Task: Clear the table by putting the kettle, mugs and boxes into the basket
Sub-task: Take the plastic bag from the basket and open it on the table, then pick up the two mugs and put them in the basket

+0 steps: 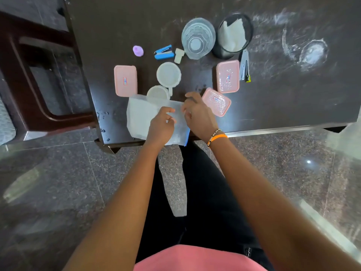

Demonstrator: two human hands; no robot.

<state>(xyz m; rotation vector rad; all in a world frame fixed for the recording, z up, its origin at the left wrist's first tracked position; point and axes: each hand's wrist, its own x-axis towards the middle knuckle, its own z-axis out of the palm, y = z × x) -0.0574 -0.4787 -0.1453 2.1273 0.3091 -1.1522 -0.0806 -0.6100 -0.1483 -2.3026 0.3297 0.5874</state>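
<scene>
Plainly little is done yet: both hands, left hand (162,122) and right hand (197,114), pinch the white mesh basket (140,116) at the table's (293,106) near edge, fingers curled on its fabric. Just beyond the grip sit two mugs (168,75), three pink boxes (227,76), farther off the clear kettle (197,38), all still unpacked.
</scene>
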